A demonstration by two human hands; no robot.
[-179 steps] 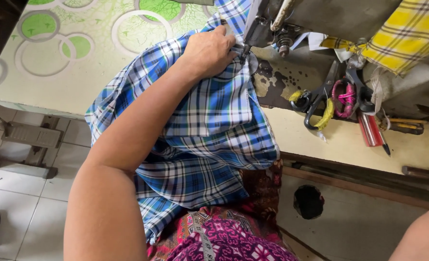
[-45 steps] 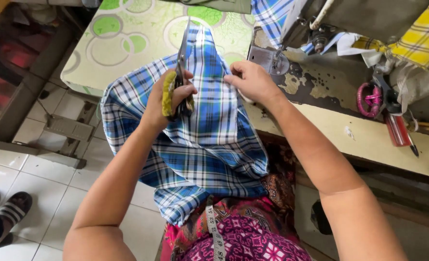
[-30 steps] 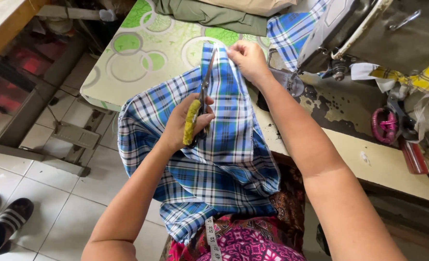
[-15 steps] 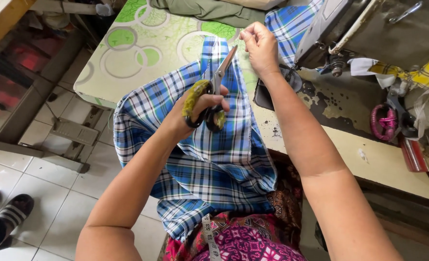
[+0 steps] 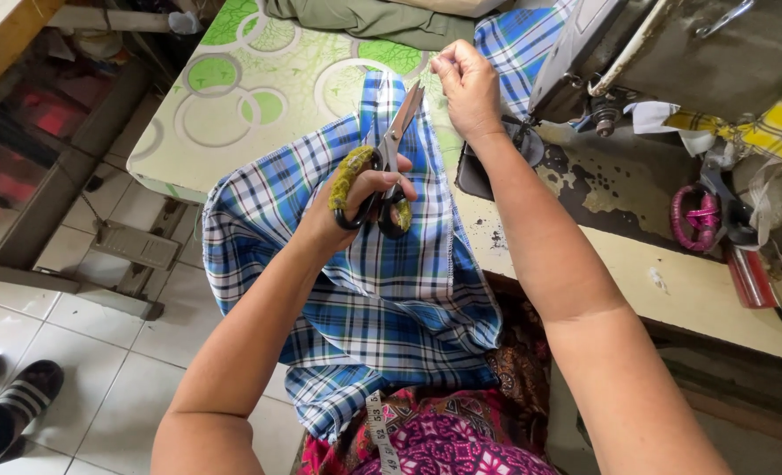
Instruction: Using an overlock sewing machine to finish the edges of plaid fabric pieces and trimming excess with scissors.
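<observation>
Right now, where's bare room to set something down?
Free: patterned table left of the plaid cloth, below the green cloth; cream bench edge. Crowded: by the sewing machine, pink scissors, red tool.

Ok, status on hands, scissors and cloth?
Left hand grips scissors, blades open. Right hand pinches plaid cloth edge. Nothing blocking.

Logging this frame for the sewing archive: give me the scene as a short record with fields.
setting: sewing table with a green-circle cover, sewing machine at the right
left hand: grips scissors with yellow-wrapped handles, blades open, pointing up
right hand: pinches the top edge of the blue plaid cloth, which hangs to the lap
nearby: pink-handled scissors, olive fabric, measuring tape
floor: another person's sandalled foot
</observation>
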